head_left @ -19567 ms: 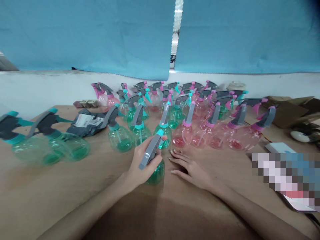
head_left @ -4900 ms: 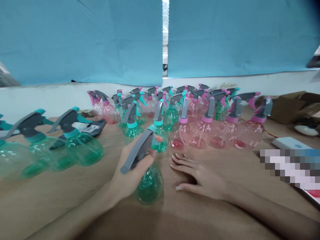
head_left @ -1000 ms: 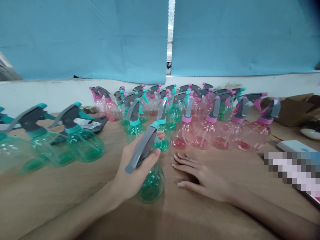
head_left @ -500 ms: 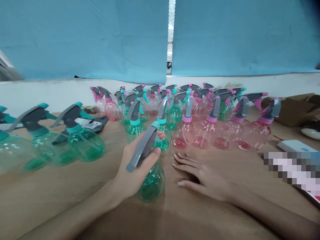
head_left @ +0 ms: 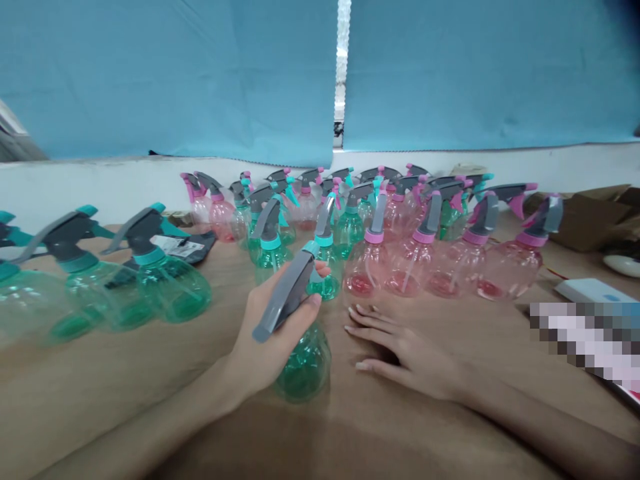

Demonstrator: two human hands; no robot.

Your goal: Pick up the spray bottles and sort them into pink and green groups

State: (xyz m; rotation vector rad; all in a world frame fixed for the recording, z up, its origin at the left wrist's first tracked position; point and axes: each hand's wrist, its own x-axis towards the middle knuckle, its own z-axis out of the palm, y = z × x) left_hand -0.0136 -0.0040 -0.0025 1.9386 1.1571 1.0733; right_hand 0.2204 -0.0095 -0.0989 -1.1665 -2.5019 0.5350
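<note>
The left grip [head_left: 264, 341] is closed around a green spray bottle [head_left: 303, 365] just below the centre of the frame. Its palm wraps the neck from the left, its fingers [head_left: 314, 301] curl over the front under the grey trigger head [head_left: 284, 301], and the thumb tip shows just past the teal nozzle. The bottle stands upright on the brown surface [head_left: 150, 393], with its round body bare below the grip.

The right grip [head_left: 406, 348] lies flat and open on the surface just right of the bottle. It holds nothing, and its fingers [head_left: 367, 319] are spread and point toward the upper left. A narrow strip of surface shows between it and the bottle, so the two are apart.

Right behind both grips, across the middle of the frame, is a row of pink spray bottles [head_left: 436, 268] with grey triggers and pink collars. Green ones [head_left: 271, 248] stand to their left, the nearest just beyond the held bottle's nozzle. More bottles of both colours crowd behind them toward the white wall [head_left: 75, 190].

At the left edge, well apart from the grips, two larger-looking green bottles [head_left: 171, 288] stand side by side. A dark grey packet [head_left: 193, 245] with a white label lies behind them.

At the right edge are a brown cardboard box [head_left: 585, 215], a flat white device [head_left: 584, 291] and a white oval thing [head_left: 623, 265].

Blue curtains [head_left: 200, 80] fill the top of the frame, with a bright slit between them.
</note>
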